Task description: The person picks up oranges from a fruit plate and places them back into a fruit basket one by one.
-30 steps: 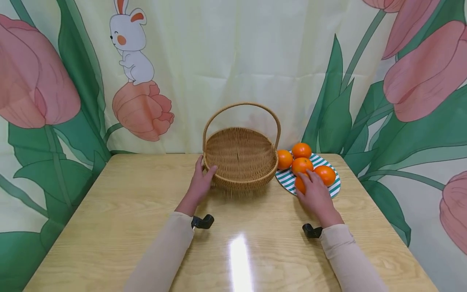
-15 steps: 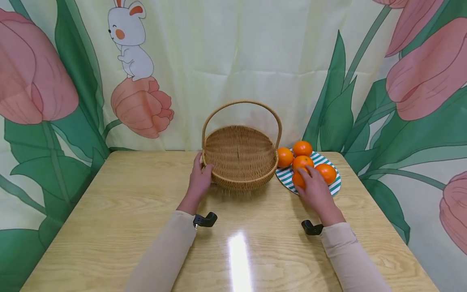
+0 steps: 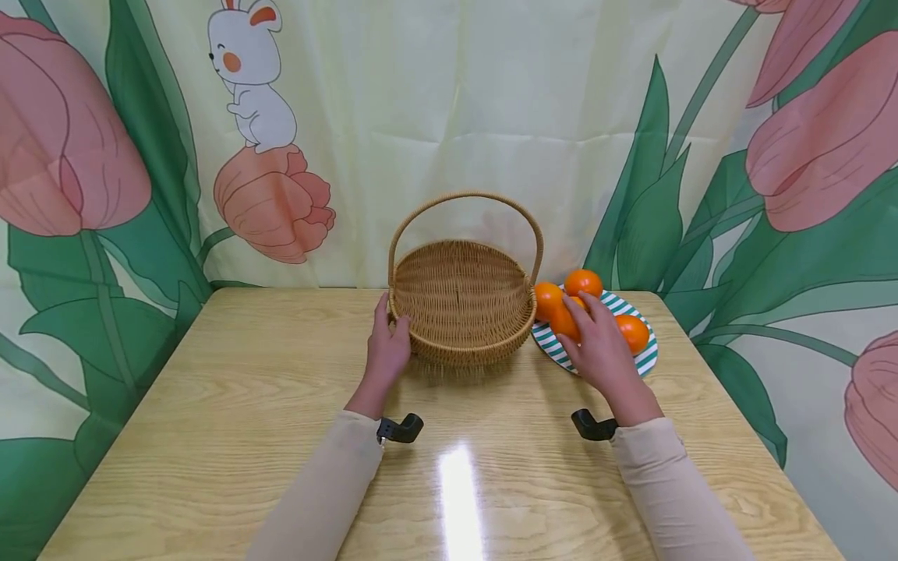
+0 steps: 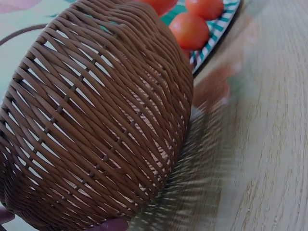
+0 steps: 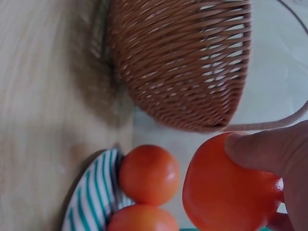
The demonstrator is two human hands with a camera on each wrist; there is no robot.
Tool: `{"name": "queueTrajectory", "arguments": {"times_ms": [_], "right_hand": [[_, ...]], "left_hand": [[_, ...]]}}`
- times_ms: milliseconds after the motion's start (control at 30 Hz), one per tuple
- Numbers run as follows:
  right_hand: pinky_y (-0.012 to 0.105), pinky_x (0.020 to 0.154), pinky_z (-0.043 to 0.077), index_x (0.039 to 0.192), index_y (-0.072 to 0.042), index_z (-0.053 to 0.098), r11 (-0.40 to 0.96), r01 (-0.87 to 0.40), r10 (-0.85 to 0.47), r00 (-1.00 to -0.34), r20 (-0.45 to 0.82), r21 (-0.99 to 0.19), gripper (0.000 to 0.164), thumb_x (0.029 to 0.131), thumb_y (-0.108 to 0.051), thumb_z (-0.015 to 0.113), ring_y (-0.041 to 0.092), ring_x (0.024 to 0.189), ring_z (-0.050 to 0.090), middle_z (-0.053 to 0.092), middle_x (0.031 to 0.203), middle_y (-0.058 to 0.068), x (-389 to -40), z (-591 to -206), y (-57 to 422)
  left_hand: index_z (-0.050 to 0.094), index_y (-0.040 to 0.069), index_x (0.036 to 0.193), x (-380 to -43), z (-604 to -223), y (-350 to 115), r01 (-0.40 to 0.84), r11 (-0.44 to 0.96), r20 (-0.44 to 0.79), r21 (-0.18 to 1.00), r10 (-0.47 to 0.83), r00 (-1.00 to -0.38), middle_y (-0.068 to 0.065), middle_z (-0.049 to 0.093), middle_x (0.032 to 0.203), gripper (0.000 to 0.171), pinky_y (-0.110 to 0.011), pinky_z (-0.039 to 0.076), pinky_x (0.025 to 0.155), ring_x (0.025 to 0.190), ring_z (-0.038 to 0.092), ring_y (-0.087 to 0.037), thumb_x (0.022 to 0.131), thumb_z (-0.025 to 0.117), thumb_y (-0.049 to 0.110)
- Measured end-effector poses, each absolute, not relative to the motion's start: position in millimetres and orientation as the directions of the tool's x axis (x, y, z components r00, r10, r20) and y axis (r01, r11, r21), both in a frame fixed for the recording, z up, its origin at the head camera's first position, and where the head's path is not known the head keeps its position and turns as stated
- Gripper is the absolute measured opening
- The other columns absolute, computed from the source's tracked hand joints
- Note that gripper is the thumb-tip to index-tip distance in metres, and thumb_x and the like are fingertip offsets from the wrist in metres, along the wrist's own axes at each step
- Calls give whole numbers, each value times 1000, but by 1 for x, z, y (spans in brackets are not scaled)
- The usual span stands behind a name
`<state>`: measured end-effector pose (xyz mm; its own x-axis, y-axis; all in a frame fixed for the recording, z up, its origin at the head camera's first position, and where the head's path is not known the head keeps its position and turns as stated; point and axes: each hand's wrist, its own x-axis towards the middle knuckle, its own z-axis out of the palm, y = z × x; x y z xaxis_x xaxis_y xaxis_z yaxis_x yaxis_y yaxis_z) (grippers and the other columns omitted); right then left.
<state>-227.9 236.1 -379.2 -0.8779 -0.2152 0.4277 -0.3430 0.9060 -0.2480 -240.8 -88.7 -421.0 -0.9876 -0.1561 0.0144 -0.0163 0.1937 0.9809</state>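
Observation:
My left hand [image 3: 389,347] grips the left side of a wicker basket [image 3: 459,300], thumb over its rim. The basket has a tall arched handle and its inside faces me. In the left wrist view the basket's woven wall [image 4: 96,115] fills most of the frame. My right hand [image 3: 602,347] holds an orange [image 5: 231,185] between thumb and fingers, above a green-and-white striped plate [image 3: 554,344]. Other oranges stay on the plate: one [image 3: 548,301] at the left, one [image 3: 583,282] at the back, one [image 3: 633,333] at the right. The held orange partly hides another.
The basket and plate stand close together near the back of a wooden table [image 3: 245,405]. Behind them hangs a curtain [image 3: 519,101] printed with tulips and a rabbit. Each wrist carries a small black camera [image 3: 401,428].
My right hand has taken hold of the front orange and lifted it off the plate, slightly up and to the left. The left hand keeps its grip on the basket, which stays in place.

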Motion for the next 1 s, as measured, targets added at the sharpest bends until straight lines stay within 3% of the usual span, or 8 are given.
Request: {"name": "queueTrajectory", "arguments": {"times_ms": [367,600,1000], "right_hand": [[64,99,40,138,-2,50,870,-435,-249,-795,553,-233,62,82,-13,77,48,124,44,43,141,27,-228,-360,222],[62,100,42,138,-5,50,848,-456,-245,-788,564,-269,63,82,-14,77,44,127,43,43,140,24,-230,-351,204],[59,102,42,143,-9,47,826,-484,-282,-799,531,-289,61,88,-22,72,44,128,43,40,145,22,-246,-349,173]], "left_hand": [[5,43,154,-240,-425,-88,-12,236,24,972,-150,-988,-9,26,160,62,-52,39,108,134,45,-33,101,37,44],[11,48,152,-237,-427,-90,-1,258,38,966,-147,-988,-3,23,161,56,-56,35,110,137,40,-36,101,37,47],[12,44,154,-237,-427,-91,20,253,54,967,-127,-991,-4,22,161,58,-58,34,110,140,35,-37,102,37,46]]}}
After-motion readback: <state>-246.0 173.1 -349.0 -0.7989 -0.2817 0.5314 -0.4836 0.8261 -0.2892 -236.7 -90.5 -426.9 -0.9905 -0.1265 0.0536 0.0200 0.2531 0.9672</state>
